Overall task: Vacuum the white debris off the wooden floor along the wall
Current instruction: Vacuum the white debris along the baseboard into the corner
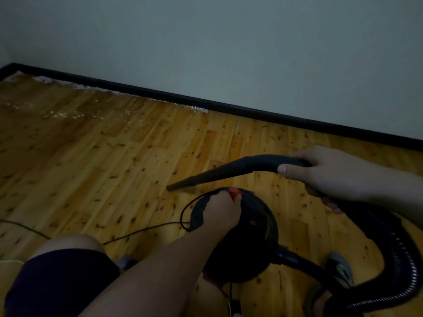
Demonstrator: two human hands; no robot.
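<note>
The right hand [332, 177] grips the black nozzle [229, 172], tip low over the wooden floor [91, 156]. The left hand [220, 211] holds the vacuum body's [247, 236] handle by its red switch [234, 192]. White debris [128, 94] lies along the baseboard [251, 110], well left of the nozzle. This looks like repositioning; next, carry the tip up to that strip.

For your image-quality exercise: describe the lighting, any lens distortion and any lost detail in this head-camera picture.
Head view: dim, with a bluish-grey wall; the black skirting bows, showing wide-angle distortion; the black vacuum body and hose sink into near-featureless dark; the white debris along the wall reads soft and grainy; the right hand on the nozzle looks oversized near the lens.
</note>
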